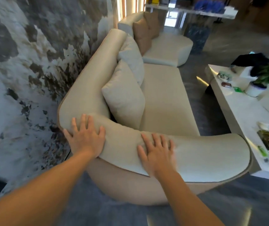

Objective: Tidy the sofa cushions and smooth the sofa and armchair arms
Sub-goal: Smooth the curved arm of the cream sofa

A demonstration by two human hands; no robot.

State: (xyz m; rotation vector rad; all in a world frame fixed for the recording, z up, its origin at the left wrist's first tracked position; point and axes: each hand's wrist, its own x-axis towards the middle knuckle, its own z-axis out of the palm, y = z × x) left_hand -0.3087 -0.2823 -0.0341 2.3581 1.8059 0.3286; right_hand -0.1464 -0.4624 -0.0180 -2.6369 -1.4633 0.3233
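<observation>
Our left hand (86, 141) and right hand (157, 156) lie flat and spread, grasping nothing, on the sofa arm (195, 154) before us; it looks soft, so we'd press with palms

Mottled wall (24, 62), grey floor (212, 111), white table (241, 115)

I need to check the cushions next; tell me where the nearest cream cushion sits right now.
In the head view, the nearest cream cushion leans against the sofa backrest left of centre, just beyond the sofa arm under both hands, with a second cream cushion behind it.
</observation>
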